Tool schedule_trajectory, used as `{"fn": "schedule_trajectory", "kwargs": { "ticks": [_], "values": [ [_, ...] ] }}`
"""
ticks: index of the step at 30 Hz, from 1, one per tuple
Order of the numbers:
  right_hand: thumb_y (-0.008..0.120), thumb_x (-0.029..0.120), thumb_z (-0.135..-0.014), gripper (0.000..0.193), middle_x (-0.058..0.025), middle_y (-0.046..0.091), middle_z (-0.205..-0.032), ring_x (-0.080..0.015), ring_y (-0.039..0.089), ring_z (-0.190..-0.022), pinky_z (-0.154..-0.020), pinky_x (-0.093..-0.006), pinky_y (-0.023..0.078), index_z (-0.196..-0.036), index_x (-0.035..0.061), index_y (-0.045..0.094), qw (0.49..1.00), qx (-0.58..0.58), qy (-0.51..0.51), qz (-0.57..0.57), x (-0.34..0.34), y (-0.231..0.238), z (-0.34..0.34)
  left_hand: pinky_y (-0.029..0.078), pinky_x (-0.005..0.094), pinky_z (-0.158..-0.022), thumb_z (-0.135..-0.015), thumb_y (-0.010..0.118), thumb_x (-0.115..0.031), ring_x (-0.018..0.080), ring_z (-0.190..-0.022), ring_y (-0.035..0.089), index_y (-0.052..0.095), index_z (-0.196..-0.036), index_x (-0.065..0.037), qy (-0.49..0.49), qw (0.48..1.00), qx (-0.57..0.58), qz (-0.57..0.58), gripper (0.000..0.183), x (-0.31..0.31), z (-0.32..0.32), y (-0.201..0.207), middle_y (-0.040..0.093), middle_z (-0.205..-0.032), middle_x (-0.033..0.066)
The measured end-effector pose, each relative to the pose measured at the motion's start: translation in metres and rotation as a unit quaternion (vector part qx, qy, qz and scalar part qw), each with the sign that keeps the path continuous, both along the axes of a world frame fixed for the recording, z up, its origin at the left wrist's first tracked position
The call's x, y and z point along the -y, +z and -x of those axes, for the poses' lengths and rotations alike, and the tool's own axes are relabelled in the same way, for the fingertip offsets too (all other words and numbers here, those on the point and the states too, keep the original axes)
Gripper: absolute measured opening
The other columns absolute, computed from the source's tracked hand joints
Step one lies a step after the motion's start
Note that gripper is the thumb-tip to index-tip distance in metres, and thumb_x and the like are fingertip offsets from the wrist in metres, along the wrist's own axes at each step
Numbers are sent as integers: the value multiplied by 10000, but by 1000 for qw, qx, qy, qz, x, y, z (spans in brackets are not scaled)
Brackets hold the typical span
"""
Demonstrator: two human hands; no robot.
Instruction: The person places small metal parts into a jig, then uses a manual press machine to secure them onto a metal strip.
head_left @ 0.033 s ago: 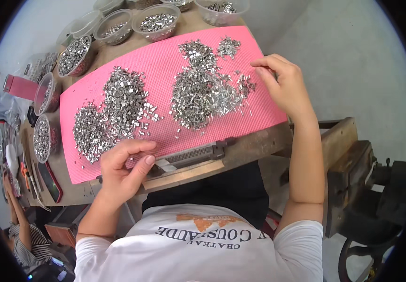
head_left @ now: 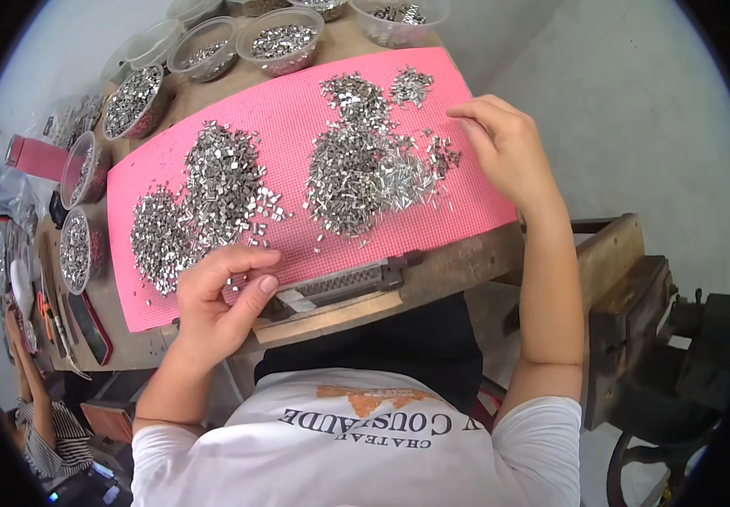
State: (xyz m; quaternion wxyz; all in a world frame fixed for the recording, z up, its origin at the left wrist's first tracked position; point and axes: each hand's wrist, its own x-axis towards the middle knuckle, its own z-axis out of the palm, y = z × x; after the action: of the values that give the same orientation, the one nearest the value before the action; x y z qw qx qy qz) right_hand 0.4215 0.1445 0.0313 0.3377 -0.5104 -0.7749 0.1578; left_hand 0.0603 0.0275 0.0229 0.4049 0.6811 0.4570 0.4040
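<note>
My left hand (head_left: 217, 300) hovers at the near edge of a pink textured mat (head_left: 284, 110). Its fingers are bent, with a gap between thumb and forefinger and nothing seen in it; the palm is hidden. Over the mat's right edge, my right hand (head_left: 508, 152) has its forefinger stretched out and its thumb apart, no piece visible between them. Small silvery metal pieces form a left heap (head_left: 225, 182) and a right heap (head_left: 348, 182), with thin shiny pins (head_left: 407, 182) beside the latter. A dark metal strip with a perforated face (head_left: 339, 283) lies along the table's front edge, near my left hand.
Clear plastic tubs of metal pieces, such as one tub (head_left: 280, 42), line the far and left sides. A phone (head_left: 92, 328) and hand tools (head_left: 48, 313) lie at left. Another person's arms (head_left: 35, 380) show at lower left. Dark machinery (head_left: 678, 363) stands at right.
Both hands have shifted very slightly to the left. The heaps look the same.
</note>
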Motion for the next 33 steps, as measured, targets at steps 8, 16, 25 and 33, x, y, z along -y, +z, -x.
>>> {"fn": "schedule_trajectory", "kwargs": {
  "ticks": [8,16,25,33],
  "values": [
    [576,-29,-858,446,-95,690,-1365,-298,628,-1272,-1082,-472,464,-1252,101,739,961,214,44,-170,-62,-52,23,590,357,-813,-910,741,-43,269,-921,749,754,-1118,-17,-98,973,-181,-106,210,-89,-25,27,762,-1039,145],
    [554,-83,-837,387,-152,734,-1275,-341,690,-1178,-1048,-432,526,-1137,18,775,995,73,34,-62,-25,-47,7,533,410,-1026,-971,595,11,336,-1166,689,691,-1307,-62,-117,936,-272,-192,357,-225,-50,-17,724,-1269,151],
    [571,-78,-855,367,-166,732,-1273,-356,687,-1183,-1045,-437,532,-1151,9,770,996,53,26,-66,-22,-54,7,549,442,-1053,-874,535,67,382,-1216,668,672,-1391,-137,-169,886,-345,-259,572,-225,-53,-30,654,-1418,141],
    [635,-67,-831,311,-146,746,-1234,-346,715,-1108,-978,-418,574,-1097,12,774,994,63,11,-90,-19,-53,5,613,430,-948,-871,619,43,352,-1128,715,697,-1338,-90,-121,877,-406,-225,492,-154,-28,-16,680,-1385,119]
  ]
}}
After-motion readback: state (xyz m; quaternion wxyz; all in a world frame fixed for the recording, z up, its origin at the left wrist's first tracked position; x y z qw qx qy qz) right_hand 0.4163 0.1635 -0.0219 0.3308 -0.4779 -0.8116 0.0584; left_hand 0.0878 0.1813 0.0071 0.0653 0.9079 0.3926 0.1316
